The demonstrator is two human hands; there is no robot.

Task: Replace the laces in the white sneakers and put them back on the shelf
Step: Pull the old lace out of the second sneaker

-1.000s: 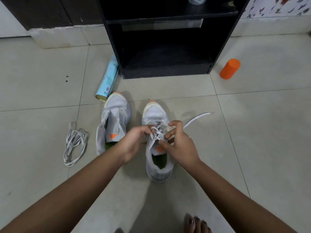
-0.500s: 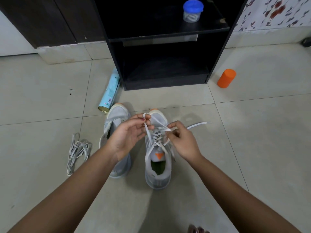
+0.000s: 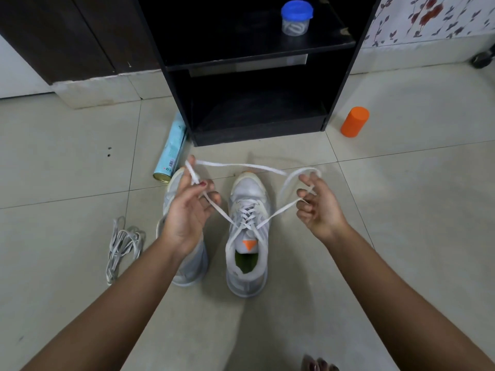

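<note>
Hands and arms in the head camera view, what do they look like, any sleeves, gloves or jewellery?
Both are bare. The left forearm and right forearm show no sleeves, and neither the left hand nor the right hand wears a glove, ring, watch or bracelet that I can see. The left thumbnail carries dark red polish.

White sneakers (image 3: 247, 231), orange cylinder (image 3: 354, 125), black shelf (image 3: 257, 62).

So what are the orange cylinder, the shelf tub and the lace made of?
Orange cylinder: likely matte plastic or foam; even, glare-free surface. Tub: clear plastic, contents visible through its wall, blue lid. Lace: seemingly woven fabric; flat, limp white band.
</note>
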